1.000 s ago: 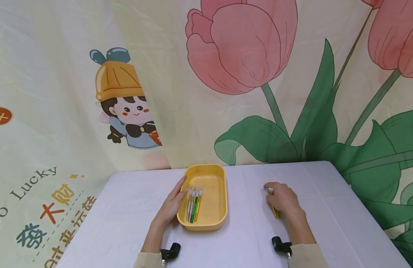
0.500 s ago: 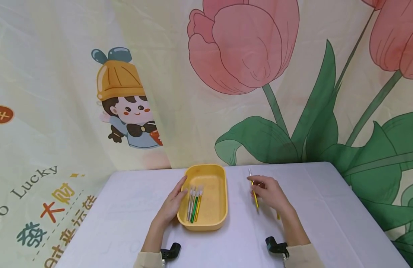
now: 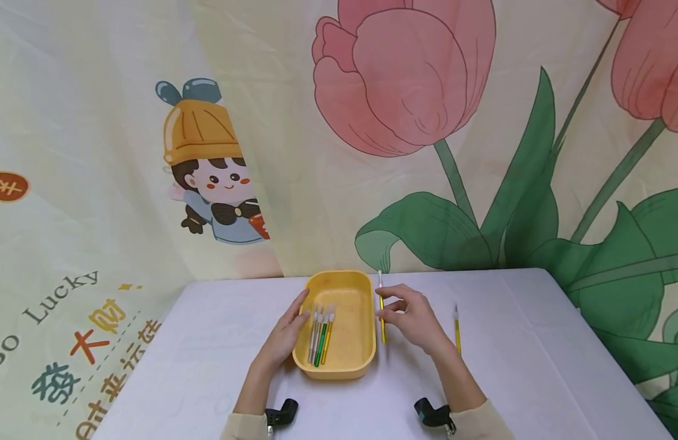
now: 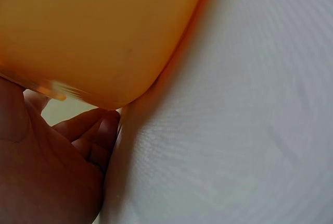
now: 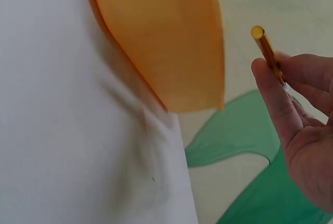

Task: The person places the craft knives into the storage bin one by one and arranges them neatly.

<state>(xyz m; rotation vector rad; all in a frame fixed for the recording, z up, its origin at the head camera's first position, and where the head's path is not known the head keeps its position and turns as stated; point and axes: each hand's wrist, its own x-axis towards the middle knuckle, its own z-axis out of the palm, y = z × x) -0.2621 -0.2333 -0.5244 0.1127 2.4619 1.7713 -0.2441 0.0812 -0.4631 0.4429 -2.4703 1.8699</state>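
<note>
My left hand (image 3: 280,339) holds the left wall of a yellow plastic tray (image 3: 366,330), thumb over the rim and fingers along the outside. Several slim pen-like tools (image 3: 319,336) with silver, green and gold barrels and pale, clear tips lie side by side in its left half. Just right of the tray, my right hand (image 3: 410,315) pinches a gold pen-like tool (image 3: 383,324) between thumb and fingers, tip pointing away. Its flat, shiny barrel end (image 5: 258,33) shows in the right wrist view. The left wrist view shows the tray's outer wall (image 4: 114,36) against my fingers (image 4: 106,130).
Another gold pen-like tool (image 3: 457,330) lies on the white-covered table (image 3: 526,354), partly behind my right forearm. A printed cloth with tulips (image 3: 410,79) hangs behind the table's far edge. Black cameras (image 3: 433,414) sit at both wrists.
My right hand has lifted one gold pen-like tool and carried it left to beside the tray. The other gold tool on the table has come into sight. My left hand has stayed on the tray.
</note>
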